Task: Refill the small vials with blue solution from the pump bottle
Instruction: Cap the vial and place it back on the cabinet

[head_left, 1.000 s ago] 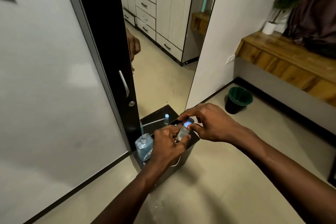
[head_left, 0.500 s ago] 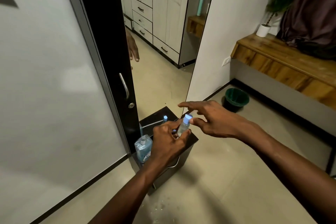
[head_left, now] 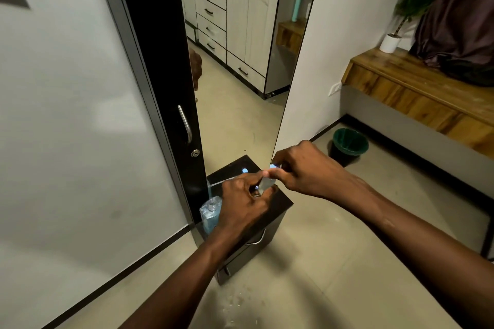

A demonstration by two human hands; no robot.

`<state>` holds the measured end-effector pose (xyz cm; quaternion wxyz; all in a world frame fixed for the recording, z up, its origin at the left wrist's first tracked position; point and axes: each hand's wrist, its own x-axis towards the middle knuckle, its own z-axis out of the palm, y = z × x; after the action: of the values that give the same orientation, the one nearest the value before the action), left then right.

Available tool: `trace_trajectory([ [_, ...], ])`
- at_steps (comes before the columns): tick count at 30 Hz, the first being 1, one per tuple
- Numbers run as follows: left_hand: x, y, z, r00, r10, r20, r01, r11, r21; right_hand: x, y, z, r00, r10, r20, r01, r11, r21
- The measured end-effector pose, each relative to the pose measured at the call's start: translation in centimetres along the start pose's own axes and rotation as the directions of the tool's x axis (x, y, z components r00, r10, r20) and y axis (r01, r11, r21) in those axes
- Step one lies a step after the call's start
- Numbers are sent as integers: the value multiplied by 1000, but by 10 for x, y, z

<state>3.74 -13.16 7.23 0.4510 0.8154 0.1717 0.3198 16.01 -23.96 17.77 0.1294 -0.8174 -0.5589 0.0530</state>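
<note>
Two hands: left hand (head_left: 240, 203), right hand (head_left: 302, 168). Two vials: held vial (head_left: 264, 185), standing vial (head_left: 244, 170). One blue bottle (head_left: 210, 212). One black cabinet (head_left: 282, 204). One green bin (head_left: 350, 141). One potted plant (head_left: 390, 43)

A pale frosted panel (head_left: 66, 115) is filling the left side, and a black door (head_left: 149, 61) with a metal handle (head_left: 185, 124) is standing beside it. A tall mirror (head_left: 240, 104) is showing a light wardrobe (head_left: 240, 8) with drawers. A small black cabinet (head_left: 280, 204) is sitting on the beige floor (head_left: 320, 262). Along the white wall (head_left: 347, 48), a wooden shelf (head_left: 427, 93) is carrying a potted plant (head_left: 391, 41) and a dark cloth (head_left: 459, 21). A green bin (head_left: 348, 144) is standing below it.
</note>
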Motion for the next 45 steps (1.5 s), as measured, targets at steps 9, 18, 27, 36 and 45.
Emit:
trace_trajectory([
  [9, 2, 1, -3, 1000, 10, -12, -10, 1000, -2, 0, -5, -7, 994, -96, 58, 93, 994, 62],
  [18, -3, -28, 1, 999, -52, -16, 52, 998, 31, 15, -2, 28, 1000, -17, 8, 17, 1000, 10],
  [27, -48, -116, -25, 898, -405, -175, 423, 903, 79, 58, 54, 151, 977, 175, 118, -189, 975, 120],
  [36, -60, -219, -29, 876, -481, -38, 470, 831, 298, 107, 88, 274, 895, 296, 334, -348, 931, 106],
  [45, -62, -241, -12, 894, -446, -40, 444, 874, 197, 117, 113, 310, 886, 290, 362, -327, 944, 44],
])
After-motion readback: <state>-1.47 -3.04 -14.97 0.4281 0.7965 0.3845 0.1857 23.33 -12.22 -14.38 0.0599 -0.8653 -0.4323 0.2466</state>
